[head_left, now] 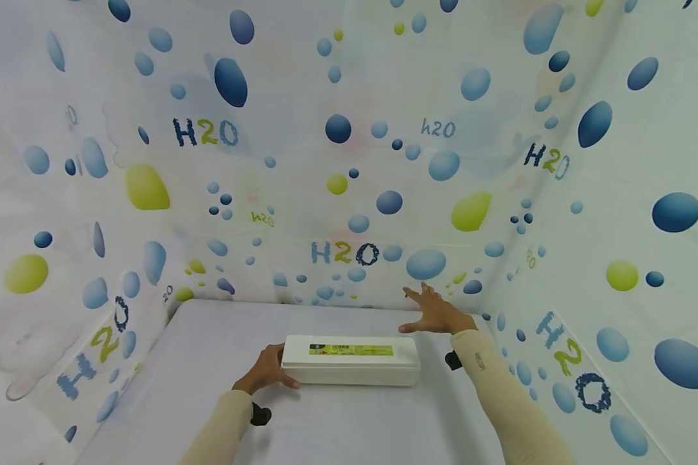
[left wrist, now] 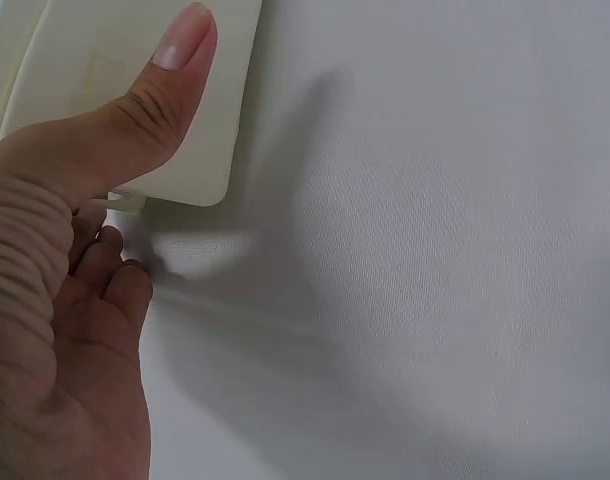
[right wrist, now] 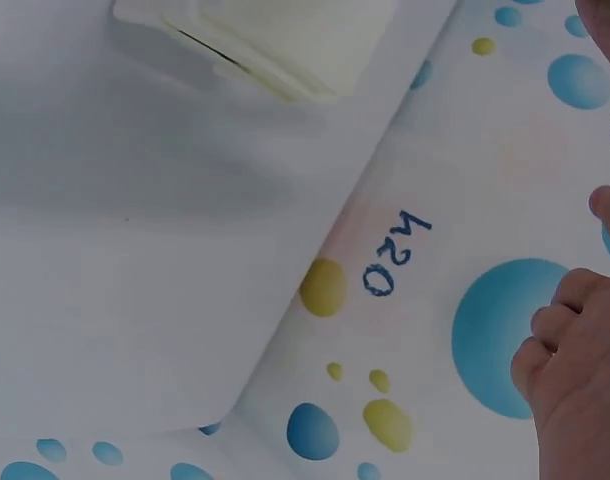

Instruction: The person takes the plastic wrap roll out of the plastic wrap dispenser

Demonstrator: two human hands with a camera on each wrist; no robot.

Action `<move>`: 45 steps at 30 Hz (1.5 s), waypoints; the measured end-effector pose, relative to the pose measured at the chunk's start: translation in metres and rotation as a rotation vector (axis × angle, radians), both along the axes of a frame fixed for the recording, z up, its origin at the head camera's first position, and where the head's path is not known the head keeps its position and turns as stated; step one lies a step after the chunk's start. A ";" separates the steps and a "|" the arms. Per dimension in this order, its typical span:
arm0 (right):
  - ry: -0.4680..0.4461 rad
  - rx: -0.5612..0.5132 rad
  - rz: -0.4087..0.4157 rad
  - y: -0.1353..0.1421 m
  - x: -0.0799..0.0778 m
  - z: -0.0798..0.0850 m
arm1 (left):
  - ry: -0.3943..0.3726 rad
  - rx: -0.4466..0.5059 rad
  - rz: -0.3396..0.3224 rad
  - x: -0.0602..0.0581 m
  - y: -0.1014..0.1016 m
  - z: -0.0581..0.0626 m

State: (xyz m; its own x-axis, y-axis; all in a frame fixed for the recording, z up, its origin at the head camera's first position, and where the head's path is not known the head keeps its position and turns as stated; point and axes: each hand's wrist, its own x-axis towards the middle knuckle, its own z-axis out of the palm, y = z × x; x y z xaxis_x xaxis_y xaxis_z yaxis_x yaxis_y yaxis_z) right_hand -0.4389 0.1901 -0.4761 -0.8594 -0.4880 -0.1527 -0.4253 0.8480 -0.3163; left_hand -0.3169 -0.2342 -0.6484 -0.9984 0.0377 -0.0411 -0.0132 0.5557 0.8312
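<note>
A long white lidded box (head_left: 349,373) with a yellow-green label (head_left: 351,350) on top lies on the white table. My left hand (head_left: 264,369) holds its left end, thumb along the front and fingers round behind. In the left wrist view the thumb (left wrist: 150,115) presses on the pale box (left wrist: 210,140), and the other fingers curl beyond its corner. Raised past the box's right end, my right hand (head_left: 433,313) has its fingers spread and holds nothing. The right wrist view shows part of that hand (right wrist: 590,370) apart from the box (right wrist: 315,45).
The white table (head_left: 221,329) ends at a back edge close behind the box. Hanging sheets (head_left: 302,194) printed with blue and green drops and "H2O" enclose it at the back and on both sides. Dark wrist bands (head_left: 260,414) show at both sleeves.
</note>
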 end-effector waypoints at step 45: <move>-0.095 -0.031 0.150 -0.025 0.032 -0.083 | 0.104 0.049 0.051 0.004 0.000 -0.019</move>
State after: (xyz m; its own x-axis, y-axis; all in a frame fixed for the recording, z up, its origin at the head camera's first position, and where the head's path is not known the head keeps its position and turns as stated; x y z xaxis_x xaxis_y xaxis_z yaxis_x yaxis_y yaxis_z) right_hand -0.4073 0.1647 -0.5589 -0.7589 -0.6155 -0.2127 -0.5135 0.7665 -0.3858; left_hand -0.3133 -0.2337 -0.6677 -0.9979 -0.0142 0.0634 0.0471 0.5151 0.8558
